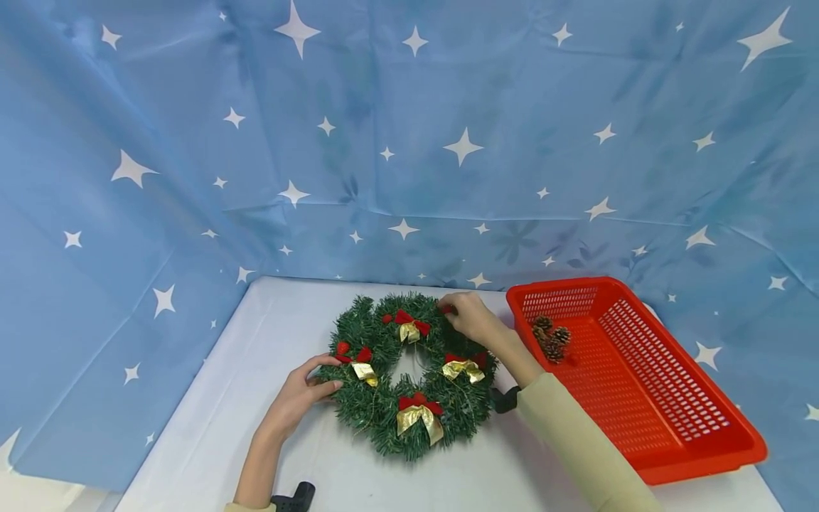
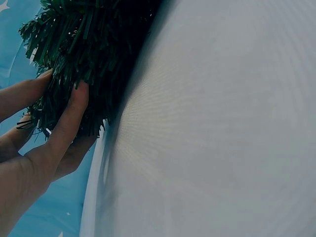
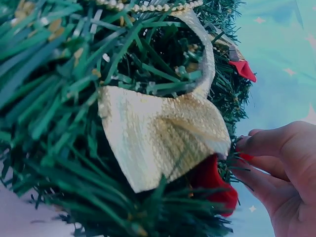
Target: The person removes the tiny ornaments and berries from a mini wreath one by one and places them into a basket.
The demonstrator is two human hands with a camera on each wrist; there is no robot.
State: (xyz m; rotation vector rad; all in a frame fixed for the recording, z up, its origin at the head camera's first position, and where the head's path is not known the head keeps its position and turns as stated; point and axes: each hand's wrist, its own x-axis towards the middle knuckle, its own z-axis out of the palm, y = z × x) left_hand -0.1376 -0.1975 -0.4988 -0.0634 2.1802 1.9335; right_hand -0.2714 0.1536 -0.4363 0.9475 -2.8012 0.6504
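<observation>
A green Christmas wreath (image 1: 358, 327) lies on the white-covered table, with red-and-gold bows (image 1: 419, 417) around its ring. Two small red ornaments (image 1: 343, 348) show on its left and upper-left parts. My left hand (image 1: 299, 398) grips the wreath's left edge; in the left wrist view its fingers (image 2: 69, 118) press into the greenery. At the upper right of the ring, my right hand (image 1: 470, 316) pinches a small red ornament (image 3: 245, 156) against the needles. The fingers cover most of that ornament, so its exact kind cannot be told.
A red plastic basket (image 1: 697, 377) stands at the right of the table, near the right forearm. Several pine cones (image 1: 553, 345) lie in its far left part. Behind the table hangs a blue curtain (image 1: 409, 178) with white stars.
</observation>
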